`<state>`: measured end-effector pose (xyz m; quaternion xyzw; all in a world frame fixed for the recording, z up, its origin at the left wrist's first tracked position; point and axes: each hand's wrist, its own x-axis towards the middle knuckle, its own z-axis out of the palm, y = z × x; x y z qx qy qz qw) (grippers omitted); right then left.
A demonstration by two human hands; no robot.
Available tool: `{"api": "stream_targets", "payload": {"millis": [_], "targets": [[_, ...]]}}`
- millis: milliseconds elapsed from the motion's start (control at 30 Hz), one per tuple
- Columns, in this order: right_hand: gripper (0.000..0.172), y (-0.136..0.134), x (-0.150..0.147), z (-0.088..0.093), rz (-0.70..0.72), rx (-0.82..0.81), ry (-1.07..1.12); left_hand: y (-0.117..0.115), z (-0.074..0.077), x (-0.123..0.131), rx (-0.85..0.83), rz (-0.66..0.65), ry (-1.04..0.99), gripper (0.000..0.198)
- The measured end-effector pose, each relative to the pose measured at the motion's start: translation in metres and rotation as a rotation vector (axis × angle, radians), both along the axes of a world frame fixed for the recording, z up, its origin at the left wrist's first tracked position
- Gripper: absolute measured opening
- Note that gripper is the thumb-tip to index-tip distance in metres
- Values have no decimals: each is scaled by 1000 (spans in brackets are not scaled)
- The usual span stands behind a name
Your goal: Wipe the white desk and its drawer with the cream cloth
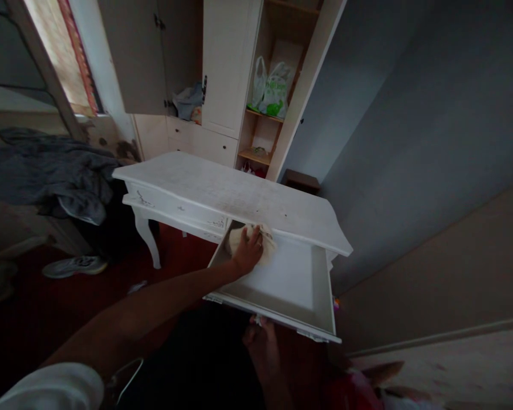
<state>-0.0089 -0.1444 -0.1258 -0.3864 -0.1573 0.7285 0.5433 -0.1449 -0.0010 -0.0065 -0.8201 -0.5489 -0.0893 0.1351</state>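
Observation:
A white desk (222,191) stands in the middle of the room with its right drawer (320,296) pulled out. My left hand (248,250) reaches into the drawer near its back left corner and is closed on a crumpled cream cloth (265,242) pressed against the drawer's bottom. My right hand (260,336) is under the drawer's front edge, by the handle, with its fingers curled against it. The inside of the drawer looks bare and white apart from the cloth.
A tall wardrobe (226,68) with open shelves holds plastic bags (273,88) behind the desk. Dark clothes (51,171) are heaped at the left, a sneaker (74,266) lies on the red floor. A grey wall (410,142) runs along the right.

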Motion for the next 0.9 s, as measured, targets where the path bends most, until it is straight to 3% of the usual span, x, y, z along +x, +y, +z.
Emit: {"api": "stream_targets", "payload": {"millis": [167, 267, 367, 567, 767, 900], "targets": [[34, -1, 0, 0, 13, 10, 21, -6, -18, -11, -138, 88, 36, 50], [33, -1, 1, 1, -4, -9, 37, -3, -24, -16, -211, 193, 46, 67], [32, 0, 1, 2, -15, -26, 33, 11, -26, -18, -238, 229, -2, 78], [29, -2, 0, 3, -5, -25, 13, 45, -28, -18, -183, 254, -174, 77], [28, -4, -2, 5, -24, -45, 54, 63, -29, 6, -127, 318, -201, 71], [26, -4, -4, 0, -25, -53, 21, 71, -31, 38, -132, 237, -211, 64]]}}
